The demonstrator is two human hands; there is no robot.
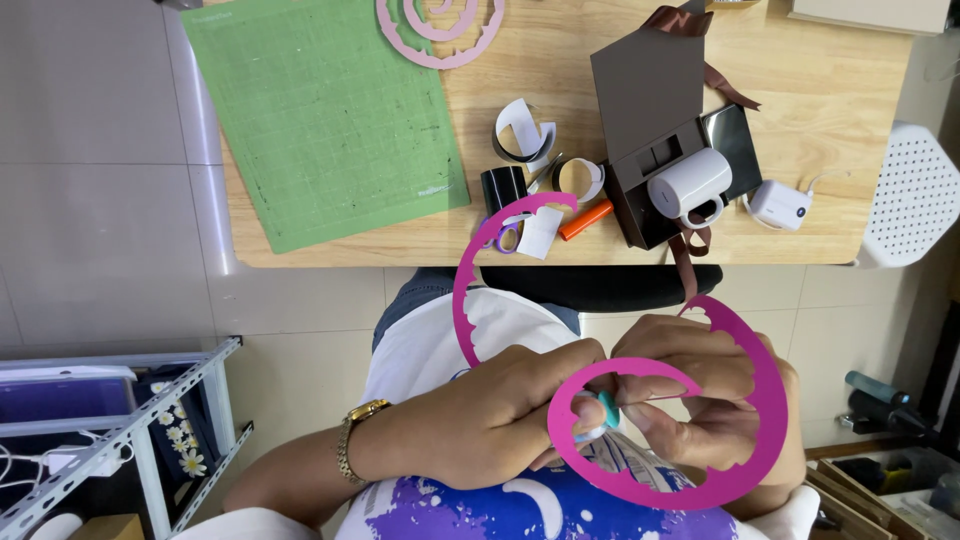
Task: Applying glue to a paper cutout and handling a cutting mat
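A magenta paper spiral (700,480) with scalloped edges sits in my two hands, held low over my lap, well short of the wooden bench (800,110). Its inner coil loops around my fingertips and its long tail arcs up past my left hand toward the bench edge. My left hand (500,410) comes in from the left of the spiral, wrist level with a gold watch (355,440) on it, fingers curled and pinching the inner end of the strip. My right hand (710,400) lies behind the spiral's right curve, fingers bent inward, gripping the same inner coil. Above the spiral on the bench lie a brown open box (650,100) holding a white mug (690,182), and farther left a green cutting mat (320,110).
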